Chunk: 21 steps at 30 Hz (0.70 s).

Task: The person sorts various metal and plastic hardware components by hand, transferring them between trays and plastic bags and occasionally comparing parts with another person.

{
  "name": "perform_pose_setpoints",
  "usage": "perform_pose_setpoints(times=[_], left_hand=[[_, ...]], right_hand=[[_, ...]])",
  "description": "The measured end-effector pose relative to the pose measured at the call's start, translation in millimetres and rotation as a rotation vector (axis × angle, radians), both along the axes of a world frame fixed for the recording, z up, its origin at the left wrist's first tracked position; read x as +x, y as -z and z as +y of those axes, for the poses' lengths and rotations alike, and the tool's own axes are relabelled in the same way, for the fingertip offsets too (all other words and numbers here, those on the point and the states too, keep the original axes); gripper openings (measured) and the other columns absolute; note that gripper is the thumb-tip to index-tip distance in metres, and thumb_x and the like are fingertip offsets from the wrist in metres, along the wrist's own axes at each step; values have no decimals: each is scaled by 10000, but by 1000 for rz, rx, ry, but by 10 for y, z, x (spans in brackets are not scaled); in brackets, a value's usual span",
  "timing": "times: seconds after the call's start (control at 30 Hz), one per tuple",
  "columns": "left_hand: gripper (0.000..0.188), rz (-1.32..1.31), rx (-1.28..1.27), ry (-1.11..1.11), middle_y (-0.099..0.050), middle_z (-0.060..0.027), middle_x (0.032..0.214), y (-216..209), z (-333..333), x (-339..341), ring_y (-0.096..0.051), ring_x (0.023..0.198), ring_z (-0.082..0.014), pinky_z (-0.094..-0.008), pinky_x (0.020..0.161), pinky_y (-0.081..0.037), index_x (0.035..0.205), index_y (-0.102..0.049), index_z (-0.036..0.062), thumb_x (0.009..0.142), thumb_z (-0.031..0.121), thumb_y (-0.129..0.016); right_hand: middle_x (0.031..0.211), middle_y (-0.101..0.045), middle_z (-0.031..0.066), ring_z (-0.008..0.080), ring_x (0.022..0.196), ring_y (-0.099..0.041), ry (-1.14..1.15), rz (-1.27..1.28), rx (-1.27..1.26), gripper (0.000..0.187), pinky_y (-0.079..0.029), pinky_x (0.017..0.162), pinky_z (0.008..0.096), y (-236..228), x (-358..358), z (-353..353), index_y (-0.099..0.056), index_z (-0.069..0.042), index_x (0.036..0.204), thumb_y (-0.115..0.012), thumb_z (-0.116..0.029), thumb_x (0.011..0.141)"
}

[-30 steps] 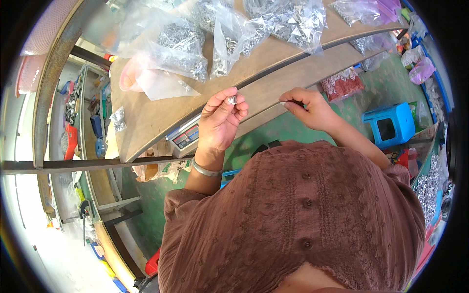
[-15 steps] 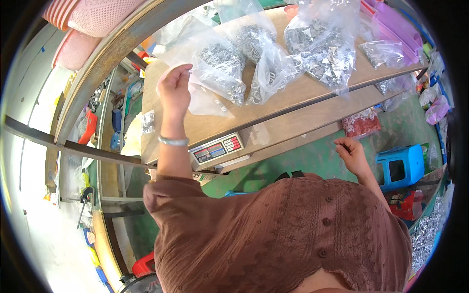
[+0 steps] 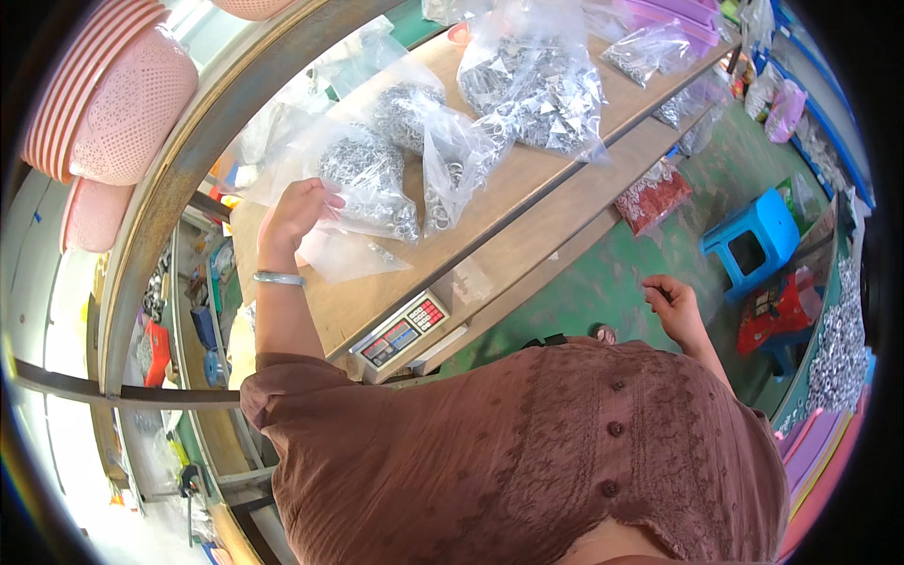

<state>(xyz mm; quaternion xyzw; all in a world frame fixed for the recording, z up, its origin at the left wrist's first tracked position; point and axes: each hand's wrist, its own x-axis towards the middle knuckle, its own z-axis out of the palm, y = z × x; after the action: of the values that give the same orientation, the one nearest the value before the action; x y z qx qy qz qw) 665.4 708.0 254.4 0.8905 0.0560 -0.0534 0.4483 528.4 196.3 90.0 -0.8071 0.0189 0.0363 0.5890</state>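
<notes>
My left hand (image 3: 294, 218) reaches up onto the wooden table (image 3: 490, 247) and grips the edge of a clear plastic bag (image 3: 353, 188) filled with small metal rings. Two more clear bags of metal parts (image 3: 428, 132) (image 3: 537, 85) lie just beyond it. A bangle sits on my left wrist. My right hand (image 3: 673, 306) hangs low at my side above the green floor, fingers loosely curled, holding nothing that I can see.
A digital scale (image 3: 403, 334) sits at the table's near edge. Pink baskets (image 3: 118, 104) are stacked at upper left. A red bag (image 3: 652, 196), a blue stool (image 3: 749, 247) and a heap of metal rings (image 3: 838, 344) are on the floor to the right.
My left hand has gone from the table edge up to the bag of rings and taken hold of it. My right hand has dropped away from the table to my side.
</notes>
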Motion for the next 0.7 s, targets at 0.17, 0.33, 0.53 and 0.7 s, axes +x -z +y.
perform_pose_setpoints(times=[0.17,0.33,0.53,0.7], left_hand=[[381,58,-59,131,-620,-108,815,-185,-101,68,-569,716,-169,-283,680,-439,1014,-552,-20,863,296,-403],[404,-27,66,326,-617,-83,834,-182,-90,151,-544,732,-133,-259,689,-411,958,-580,-5,811,365,-514],[117,-214,192,298,-614,-48,846,-80,-298,190,-551,820,-131,-257,747,-422,831,-616,-1,767,18,-519],[138,-644,442,345,-615,-112,902,-88,-683,462,-576,874,-267,-300,773,-429,835,-604,48,761,11,-494]], right_hand=[[683,-542,7,66,594,-475,192,79,42,150,-397,533,207,77,-439,8,-576,21,921,-532,-65,806],[674,-536,8,67,589,-470,293,96,14,160,-395,527,212,165,-814,-52,-572,32,924,-530,-64,803],[691,-539,2,57,592,-449,347,78,25,148,-382,523,214,212,-899,-105,-570,39,905,-529,-57,800],[682,-527,-5,45,593,-432,349,14,7,148,-370,521,208,99,-991,-144,-568,40,905,-533,-60,801]])
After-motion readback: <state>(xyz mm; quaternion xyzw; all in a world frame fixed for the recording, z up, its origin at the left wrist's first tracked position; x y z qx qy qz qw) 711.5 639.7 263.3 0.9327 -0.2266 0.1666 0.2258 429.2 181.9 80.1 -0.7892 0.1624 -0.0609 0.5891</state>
